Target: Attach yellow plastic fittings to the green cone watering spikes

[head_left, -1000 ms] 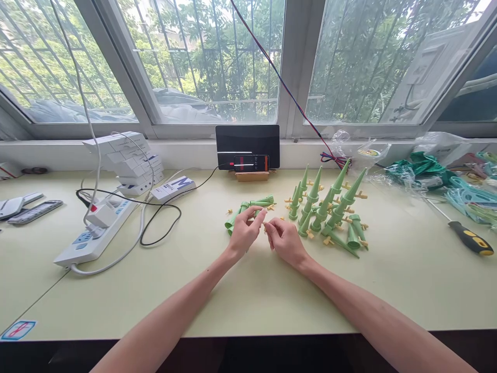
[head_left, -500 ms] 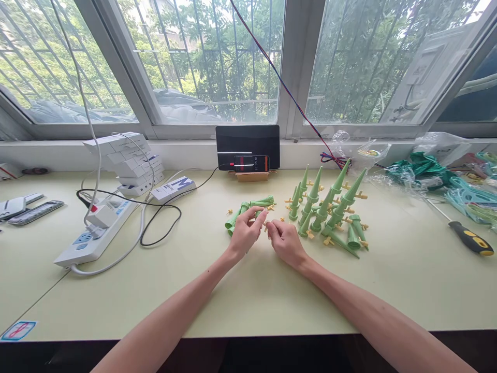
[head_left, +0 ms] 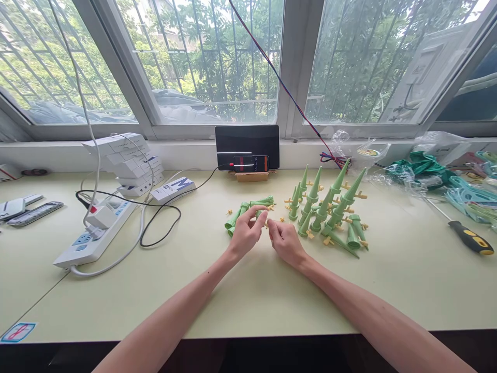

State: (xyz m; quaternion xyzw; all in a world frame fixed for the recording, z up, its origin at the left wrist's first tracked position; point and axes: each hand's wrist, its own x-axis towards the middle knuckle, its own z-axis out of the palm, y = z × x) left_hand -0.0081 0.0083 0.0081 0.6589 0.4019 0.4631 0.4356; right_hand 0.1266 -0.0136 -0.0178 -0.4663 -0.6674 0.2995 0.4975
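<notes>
My left hand (head_left: 247, 233) is closed with thumb and fingers curled together in the middle of the table. A bit of green shows between its thumb and forefinger, but I cannot tell whether it is held or lies behind. My right hand (head_left: 287, 241) faces it, its thumb and forefinger pinched at a small yellow valve (head_left: 267, 224), mostly hidden between the hands. Beyond my left hand lie several loose green plastic spikes (head_left: 237, 213). To the right of my right hand, green spikes with yellow valves (head_left: 321, 212) stand in a group, and some lie on their sides.
Loose yellow pieces (head_left: 281, 219) lie near the hands. A phone (head_left: 251, 163) leans against a dark tablet (head_left: 248, 137) at the back. On the left are a power strip (head_left: 93, 233), cables and stacked white boxes (head_left: 132, 160). A screwdriver (head_left: 469, 238) and plastic bags (head_left: 423, 171) lie right.
The yellow valve between the hands has shifted slightly and shows less, with my right thumb and forefinger moved a little. Both arms stay nearly in place.
</notes>
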